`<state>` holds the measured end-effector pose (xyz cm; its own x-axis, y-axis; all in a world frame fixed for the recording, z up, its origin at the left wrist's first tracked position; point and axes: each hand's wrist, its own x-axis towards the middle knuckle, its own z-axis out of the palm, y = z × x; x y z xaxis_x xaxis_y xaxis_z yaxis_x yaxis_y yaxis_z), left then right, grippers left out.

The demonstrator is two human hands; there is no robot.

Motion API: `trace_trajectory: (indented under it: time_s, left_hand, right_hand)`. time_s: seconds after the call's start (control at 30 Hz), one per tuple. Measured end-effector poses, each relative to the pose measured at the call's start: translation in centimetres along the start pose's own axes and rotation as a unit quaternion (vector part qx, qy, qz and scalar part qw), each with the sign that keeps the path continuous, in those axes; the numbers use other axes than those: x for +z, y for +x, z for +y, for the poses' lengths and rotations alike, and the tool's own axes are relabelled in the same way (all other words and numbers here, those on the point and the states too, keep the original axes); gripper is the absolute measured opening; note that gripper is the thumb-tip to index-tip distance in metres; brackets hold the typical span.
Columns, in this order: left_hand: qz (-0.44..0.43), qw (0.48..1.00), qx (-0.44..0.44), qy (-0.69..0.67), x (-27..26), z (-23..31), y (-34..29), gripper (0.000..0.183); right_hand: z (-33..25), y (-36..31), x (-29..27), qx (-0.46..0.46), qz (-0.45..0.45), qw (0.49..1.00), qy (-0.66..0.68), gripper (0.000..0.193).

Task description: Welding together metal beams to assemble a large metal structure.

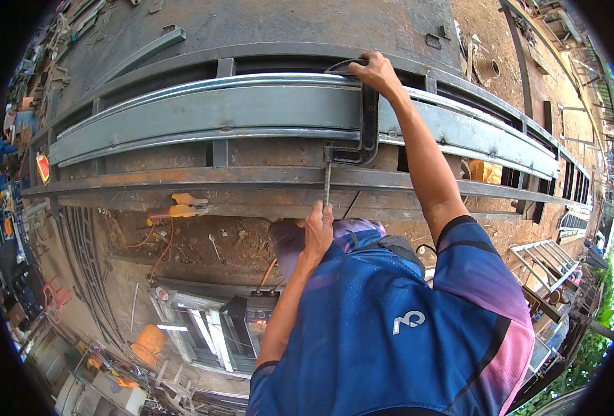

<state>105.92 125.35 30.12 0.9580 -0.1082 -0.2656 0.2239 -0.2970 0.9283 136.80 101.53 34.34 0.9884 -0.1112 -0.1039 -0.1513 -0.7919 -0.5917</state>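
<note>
Across the upper middle, a long grey steel channel [251, 107] with shiny edges lies on a dark steel frame [203, 177]. A black C-clamp [370, 128] reaches over the channel from its far edge to its near side. My right hand [376, 72] is closed around the clamp's far end. Closer to my body, my left hand [318, 227] grips the lower end of the clamp's threaded screw [327, 186]. Where the clamp's far jaw bears is hidden beneath my right hand.
A yellow-handled tool [182, 207] with a cable lies by the frame's near edge. Below it stand a small box-shaped machine [260, 305] with cables, a stack of metal frames [206, 333] and an orange bucket [149, 341]. A loose steel bar [147, 52] lies beyond the frame.
</note>
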Motion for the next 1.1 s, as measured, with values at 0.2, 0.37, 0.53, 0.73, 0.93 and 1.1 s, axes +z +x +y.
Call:
trace_trajectory:
  time_s: [0.2,0.37,0.53,0.73,0.93,1.1]
  left_hand:
    - [-0.043,0.994,-0.098,-0.027,-1.6,2.2,-0.5,0.028]
    - [0.081,0.985,0.115,0.098,-3.4,-4.7,-3.6,0.023]
    - [0.075,0.861,-0.356,-0.356,-4.2,-4.7,-5.1,0.021]
    - [0.06,0.935,-0.151,-0.314,-5.0,1.3,-6.6,0.026]
    - [-0.135,0.949,-0.069,-0.276,0.4,-2.0,-5.6,0.041]
    - [-0.059,0.861,-0.271,-0.425,-1.5,-3.8,-5.9,0.053]
  right_hand:
    - [-2.0,-1.1,0.3,0.052,0.01,0.996,-0.074,0.079]
    - [-1.5,-0.9,0.2,0.052,0.002,0.996,-0.074,0.08]
    - [-1.3,-1.0,0.4,0.043,0.012,0.998,-0.051,0.08]
    - [-0.5,-1.2,0.3,0.06,0.004,0.997,-0.053,0.078]
    - [-0.6,-0.9,1.0,0.017,0.031,0.998,-0.058,0.085]
    - [0.0,-0.7,0.9,0.012,0.015,0.998,-0.063,0.089]
